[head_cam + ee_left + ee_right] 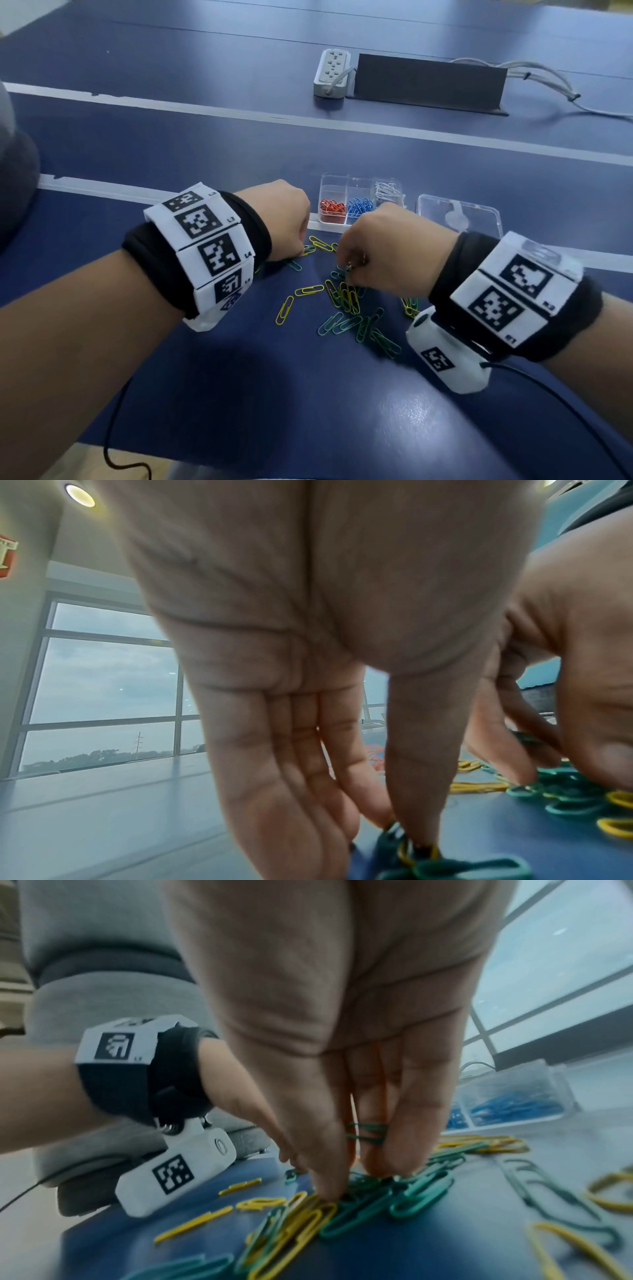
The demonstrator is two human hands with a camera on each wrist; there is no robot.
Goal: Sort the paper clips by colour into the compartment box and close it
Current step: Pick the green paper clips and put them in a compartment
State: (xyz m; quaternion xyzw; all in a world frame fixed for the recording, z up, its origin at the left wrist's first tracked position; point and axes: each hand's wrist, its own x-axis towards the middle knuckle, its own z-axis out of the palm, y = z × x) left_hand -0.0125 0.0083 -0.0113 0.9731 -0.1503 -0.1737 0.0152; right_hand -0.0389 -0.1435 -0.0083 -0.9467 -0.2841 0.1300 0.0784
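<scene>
— Where are the hands?
— Both over the loose paper clips, knuckles up, forearms reaching in from either side.
— The left hand?
— At the heap's left edge, thumb and forefinger tips meeting on a green clip.
— And the right hand?
— Above the heap's middle, fingers pointing down, green clips held between them.

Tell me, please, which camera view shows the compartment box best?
The head view: the whole compartment box appears there, open, holding red, blue and white clips. The right wrist view shows only a blurred corner with blue clips. The left wrist view shows only a blurred hint of orange-red clips, no clear box.
</scene>
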